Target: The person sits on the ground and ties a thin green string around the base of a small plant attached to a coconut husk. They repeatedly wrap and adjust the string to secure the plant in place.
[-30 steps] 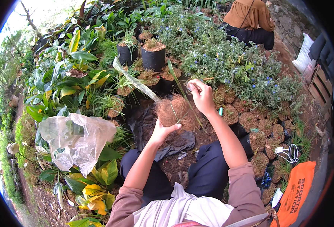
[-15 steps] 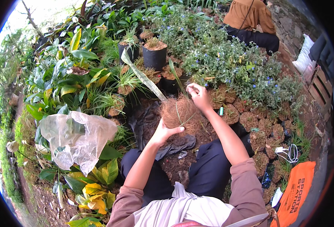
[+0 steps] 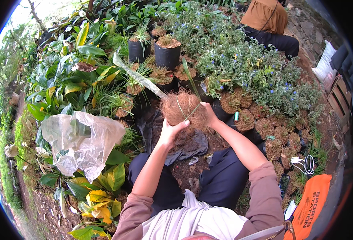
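Observation:
Between my hands is a round ball of brown coconut fibre [image 3: 191,105], bound with thin green string [image 3: 180,105]. A long, pale mottled leaf [image 3: 141,79] sticks out of it toward the upper left. A shorter green leaf [image 3: 190,78] rises behind its right side; whether it belongs to the ball, I cannot tell. My left hand [image 3: 170,133] grips the ball from the lower left, its thumb lying on the front near the string. Against the right side rests my right hand [image 3: 211,116], with its fingertips hidden behind the fibre.
Dark plastic sheeting [image 3: 192,150] lies on the soil past my knees. Black potted plants [image 3: 167,56] stand beyond. At left, a crumpled clear plastic bag [image 3: 80,140] covers leaves. Rightward are a green spool [image 3: 236,116], white cable [image 3: 306,163] and orange bag [image 3: 313,204]. A person [image 3: 266,18] sits far right.
My right hand has come down from its raised pinch beside the ball to hold the ball's right side. The ball has shifted a little left and upward, its leaf with it.

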The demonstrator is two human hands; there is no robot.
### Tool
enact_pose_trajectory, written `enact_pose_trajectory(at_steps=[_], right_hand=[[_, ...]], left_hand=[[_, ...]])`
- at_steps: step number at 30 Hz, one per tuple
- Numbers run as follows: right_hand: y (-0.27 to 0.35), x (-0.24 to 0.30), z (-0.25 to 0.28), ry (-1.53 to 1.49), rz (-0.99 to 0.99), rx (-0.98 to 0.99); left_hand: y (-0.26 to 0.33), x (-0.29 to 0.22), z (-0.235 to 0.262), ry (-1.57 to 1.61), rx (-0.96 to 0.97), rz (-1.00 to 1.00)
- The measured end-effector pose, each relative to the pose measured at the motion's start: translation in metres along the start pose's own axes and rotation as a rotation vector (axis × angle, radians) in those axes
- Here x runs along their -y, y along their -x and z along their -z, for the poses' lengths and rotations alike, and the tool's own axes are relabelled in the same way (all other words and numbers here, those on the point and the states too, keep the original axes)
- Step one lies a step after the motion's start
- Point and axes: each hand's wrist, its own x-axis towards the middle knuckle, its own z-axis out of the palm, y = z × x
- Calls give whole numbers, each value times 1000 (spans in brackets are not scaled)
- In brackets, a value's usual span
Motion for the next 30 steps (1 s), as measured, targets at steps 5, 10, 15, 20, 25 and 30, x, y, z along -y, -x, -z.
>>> enact_pose_trajectory(at_steps=[5,10,15,20,25,30], right_hand=[[8,8,-27,413,167,44],[13,28,-43,354,3,105],[23,45,-49,299,-77,202],[28,56,-53,238,-42,225],[30,57,-49,249,43,233],[27,74,-42,419,104,264]], left_hand=[[-13,10,10,87,-123,-76],[-25,15,13,154,-205,-170],[-30,13,16,187,-285,-150],[-33,11,17,101,-405,-209],[-31,7,13,167,-405,-126],[-39,22,22,123,-372,-225]])
